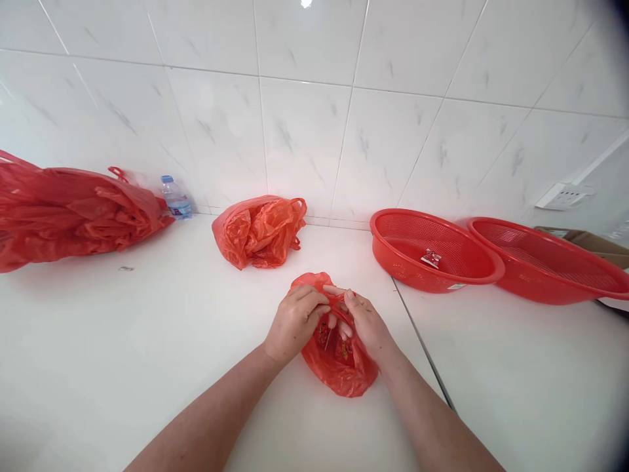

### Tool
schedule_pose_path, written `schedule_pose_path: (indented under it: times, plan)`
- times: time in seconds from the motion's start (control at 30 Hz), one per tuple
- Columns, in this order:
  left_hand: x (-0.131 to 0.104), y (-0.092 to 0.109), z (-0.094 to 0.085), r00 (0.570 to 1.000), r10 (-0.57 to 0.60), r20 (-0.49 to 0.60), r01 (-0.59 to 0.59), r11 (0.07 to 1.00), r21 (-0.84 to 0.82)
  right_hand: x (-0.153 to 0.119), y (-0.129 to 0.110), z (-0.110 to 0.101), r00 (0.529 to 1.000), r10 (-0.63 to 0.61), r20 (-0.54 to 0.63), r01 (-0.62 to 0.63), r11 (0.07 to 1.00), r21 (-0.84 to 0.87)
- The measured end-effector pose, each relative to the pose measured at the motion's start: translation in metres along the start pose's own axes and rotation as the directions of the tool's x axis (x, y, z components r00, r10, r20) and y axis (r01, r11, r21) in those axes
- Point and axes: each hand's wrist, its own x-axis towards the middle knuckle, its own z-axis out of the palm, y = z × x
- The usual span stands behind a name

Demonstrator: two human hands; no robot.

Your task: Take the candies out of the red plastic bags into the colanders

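A red plastic bag [344, 380] lies on the white table in front of me, its mouth held between my two hands. My left hand [297, 321] pinches the bag's rim from the left side. On the right, my right hand [366, 324] grips the gathered handle part, thumb on top and some fingers inside the mouth. Through the opening show small items with red and gold printing [345, 349], too small to name. The bag's far edge puffs up beyond my fingers.
Against the tiled wall sit a crumpled red bag [260, 229], a water bottle [177, 198] and a large heap of red bags [73, 210]. Two red plastic baskets [472, 278] [550, 288] stand at right, the nearer holding a small packet [431, 258]. A seam [425, 347] crosses the table.
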Motion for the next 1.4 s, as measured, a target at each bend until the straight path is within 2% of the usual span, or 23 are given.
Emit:
schedule_pose_path:
  times: [0.13,0.3,0.37,0.47,0.6,0.7,0.83,0.93,1.0,1.1,1.2,1.27,1.3,1.4]
  plan:
    - [-0.001,-0.005,0.0,0.983,-0.186,-0.003,0.186,0.981,-0.063,-0.005,-0.005,-0.007,0.992,-0.045,0.114,0.055,0.995,-0.089]
    - [0.0,-0.008,-0.001,0.976,-0.212,-0.042,0.21,0.976,-0.054,-0.007,-0.01,-0.008,0.994,-0.018,0.109,0.047,0.961,-0.273]
    - [0.0,-0.007,-0.001,0.977,-0.21,-0.045,0.209,0.977,-0.039,-0.005,-0.008,-0.007,0.994,-0.056,0.098,0.083,0.951,-0.297]
    - [0.0,-0.007,-0.001,0.979,-0.201,-0.034,0.201,0.979,-0.025,-0.001,-0.004,-0.006,0.992,-0.129,-0.015,0.116,0.931,-0.347]
    - [0.001,-0.005,0.001,0.992,-0.126,-0.031,0.125,0.992,-0.016,0.001,0.0,-0.008,0.955,-0.157,-0.252,0.029,0.894,-0.447]
    - [0.001,-0.002,0.003,0.998,-0.061,-0.029,0.061,0.998,0.002,0.001,-0.002,-0.008,0.951,-0.125,-0.283,-0.022,0.885,-0.464]
    - [0.001,-0.002,0.003,0.999,-0.034,-0.01,0.035,0.998,0.051,0.002,-0.005,-0.009,0.969,-0.081,-0.233,-0.008,0.933,-0.36]
    - [0.001,-0.005,0.002,0.999,-0.035,-0.012,0.035,0.995,0.089,0.002,-0.008,-0.012,0.991,-0.003,-0.132,-0.01,0.995,-0.099]
    - [0.001,-0.006,0.001,0.999,-0.025,-0.037,0.029,0.992,0.126,0.003,-0.008,-0.015,0.996,0.04,-0.08,-0.03,0.992,0.123]
    - [0.0,-0.006,0.0,0.997,-0.004,-0.077,0.018,0.983,0.182,0.005,-0.008,-0.019,0.991,0.071,-0.117,-0.034,0.957,0.288]
    - [0.001,-0.005,-0.003,0.996,-0.004,-0.094,0.025,0.974,0.225,0.008,-0.005,-0.027,0.976,0.046,-0.213,0.005,0.972,0.236]
    - [0.002,-0.008,-0.007,0.995,-0.004,-0.099,0.03,0.966,0.256,0.012,-0.002,-0.037,0.94,-0.046,-0.338,0.082,0.992,0.095]
    - [0.003,-0.012,-0.011,0.995,-0.006,-0.099,0.033,0.96,0.277,0.014,0.0,-0.045,0.902,-0.1,-0.419,0.111,0.994,0.001]
    - [0.006,-0.03,-0.024,0.991,-0.024,-0.132,0.071,0.928,0.365,0.02,0.01,-0.073,0.726,-0.217,-0.653,0.064,0.966,-0.25]
